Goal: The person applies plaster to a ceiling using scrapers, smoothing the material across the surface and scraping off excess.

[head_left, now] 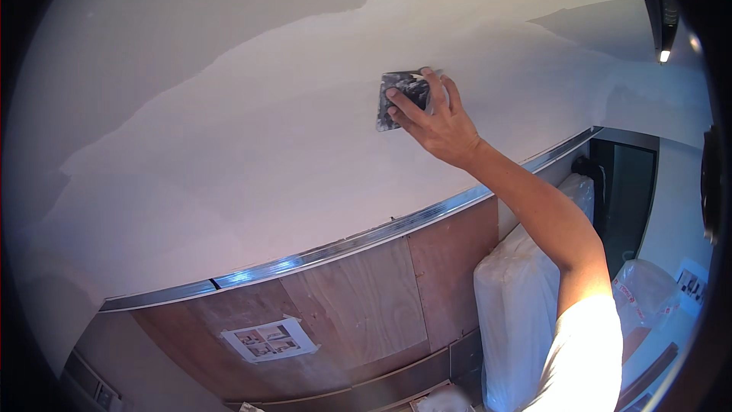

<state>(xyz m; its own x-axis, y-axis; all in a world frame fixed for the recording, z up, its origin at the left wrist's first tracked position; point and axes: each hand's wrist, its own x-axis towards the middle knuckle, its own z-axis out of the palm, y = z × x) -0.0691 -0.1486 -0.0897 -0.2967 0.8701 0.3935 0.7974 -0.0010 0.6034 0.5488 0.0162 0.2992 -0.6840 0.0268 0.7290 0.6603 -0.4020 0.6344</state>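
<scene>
My right hand [441, 118] is raised to the pale ceiling [229, 145], its arm reaching up from the lower right. The fingers press and grip a dark, flat, square hand tool [404, 95] smeared with white. Whether it is a sanding pad or a putty blade, I cannot tell. It lies close against the ceiling, on a whitish coated area that borders greyer patches with ragged edges. My left hand does not appear.
A shiny metal channel [305, 259] runs along the ceiling's edge, above wooden wall panels [358, 297]. A paper sheet [271, 338] is taped there. Something tall in plastic wrap [515, 313] stands beside my arm. A dark doorway [629, 191] and a lit lamp [665, 55] are at right.
</scene>
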